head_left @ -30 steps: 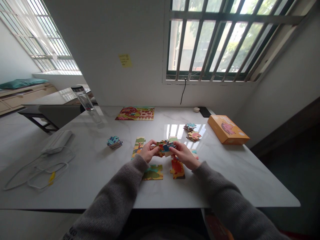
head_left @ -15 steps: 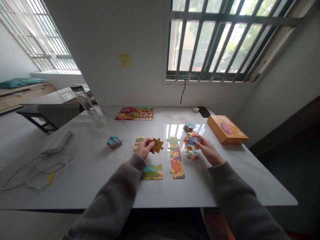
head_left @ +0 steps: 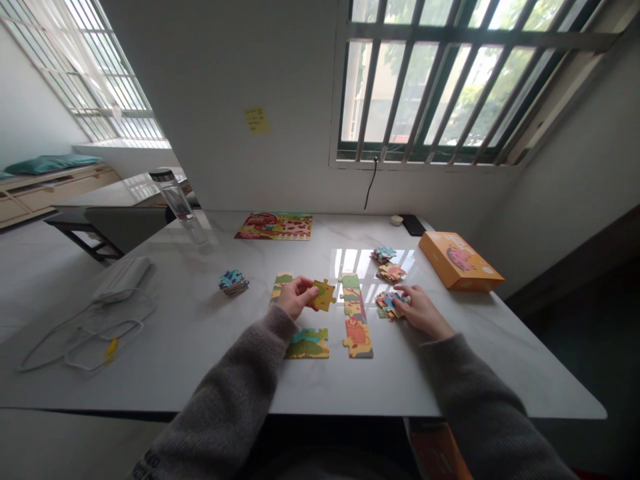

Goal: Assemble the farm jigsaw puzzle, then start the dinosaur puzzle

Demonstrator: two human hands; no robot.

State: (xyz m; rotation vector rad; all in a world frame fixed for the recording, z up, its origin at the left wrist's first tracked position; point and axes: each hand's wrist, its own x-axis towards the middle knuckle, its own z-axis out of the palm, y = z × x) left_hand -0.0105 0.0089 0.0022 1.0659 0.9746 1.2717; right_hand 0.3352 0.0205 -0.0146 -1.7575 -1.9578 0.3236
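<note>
My left hand (head_left: 296,298) pinches a yellow-green puzzle piece (head_left: 324,295) above the table, between two joined parts. Beneath that hand lie a green and yellow strip (head_left: 283,278) and a teal and green section (head_left: 309,343), both partly covered by the hand and sleeve. Right of the held piece stands a joined vertical strip (head_left: 356,319) with an orange animal on it. My right hand (head_left: 423,311) has its fingers closed on a blue puzzle piece (head_left: 399,301), low over a small pile of pieces (head_left: 384,312). The fingertips partly hide that pile.
Two more piles lie behind my right hand: yellow-red pieces (head_left: 391,272) and teal pieces (head_left: 383,254). An orange box (head_left: 460,261) sits at right. A blue stack (head_left: 233,282), a finished picture (head_left: 275,226), a glass bottle (head_left: 173,195) and a white cable (head_left: 80,333) are further left.
My right hand has lowered the blue piece onto the near pile, uncovering the yellow-red pile behind. My left hand has turned its piece slightly and moved it a little right. The view has shifted slightly.
</note>
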